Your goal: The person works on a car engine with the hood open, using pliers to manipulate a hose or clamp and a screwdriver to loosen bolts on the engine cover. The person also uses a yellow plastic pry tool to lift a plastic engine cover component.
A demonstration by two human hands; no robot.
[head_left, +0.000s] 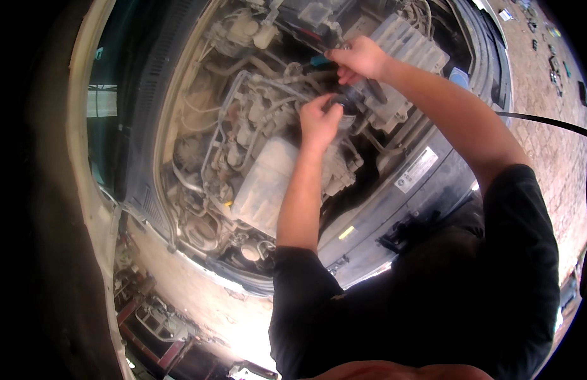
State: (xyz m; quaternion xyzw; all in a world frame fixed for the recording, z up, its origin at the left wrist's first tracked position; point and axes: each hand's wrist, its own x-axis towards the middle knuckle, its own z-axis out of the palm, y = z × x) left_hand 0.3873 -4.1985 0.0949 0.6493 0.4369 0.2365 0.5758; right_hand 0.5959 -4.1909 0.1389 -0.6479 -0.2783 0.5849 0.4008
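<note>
In a dusty engine bay, my left hand (320,120) is closed on a dark cylindrical fitting (345,104) near the middle of the engine. My right hand (360,60) is up and to the right of it, fingers curled round a tool with a teal handle (319,61) and a dark part. The tool's working end is hard to make out. A grey ribbed box (407,44) lies just beyond my right hand, and a pale engine cover (266,183) lies below my left hand.
The car's front edge (395,196) runs along my body, with a label on it. The windscreen (103,139) is at the left. A thin black bar (540,120) crosses at right. Paving (553,126) with scattered small items and parts (553,63) lies beyond the car.
</note>
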